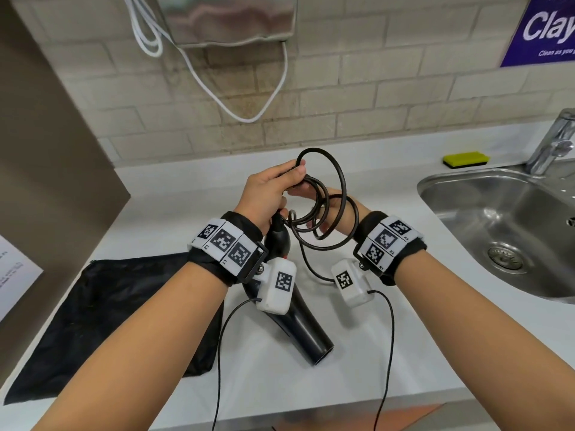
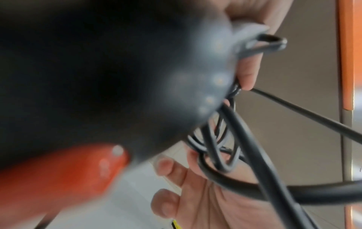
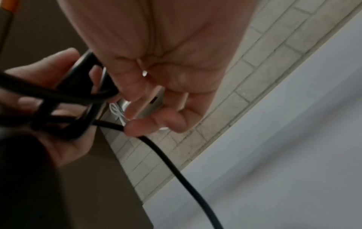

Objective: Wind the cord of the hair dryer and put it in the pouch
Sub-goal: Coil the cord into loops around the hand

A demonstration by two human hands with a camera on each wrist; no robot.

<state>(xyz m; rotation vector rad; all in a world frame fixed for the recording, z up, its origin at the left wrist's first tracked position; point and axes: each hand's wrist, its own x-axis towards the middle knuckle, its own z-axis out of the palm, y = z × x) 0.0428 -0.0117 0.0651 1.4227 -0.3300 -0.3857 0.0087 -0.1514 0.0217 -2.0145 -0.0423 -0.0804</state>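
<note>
The black hair dryer [image 1: 306, 334] hangs nozzle-down over the white counter [image 1: 174, 213], with its red switch [image 1: 282, 254] just below my left wrist. My left hand [image 1: 270, 191] grips the handle end together with several loops of the black cord [image 1: 323, 209]; the thumb presses the loops on top. In the left wrist view its fingers [image 2: 247, 72] curl round the handle end and the loops. My right hand [image 1: 334, 213] sits behind the loops, and its fingertips [image 3: 137, 128] pinch a loose run of cord [image 3: 176, 170]. The black pouch [image 1: 109, 306] lies flat at the left.
A steel sink [image 1: 466, 194] with a faucet [image 1: 557, 138] lies to the right, and a yellow sponge [image 1: 465, 159] sits by the wall. A white cable [image 1: 217, 88] hangs on the brick wall. A brown panel [image 1: 46, 150] bounds the left.
</note>
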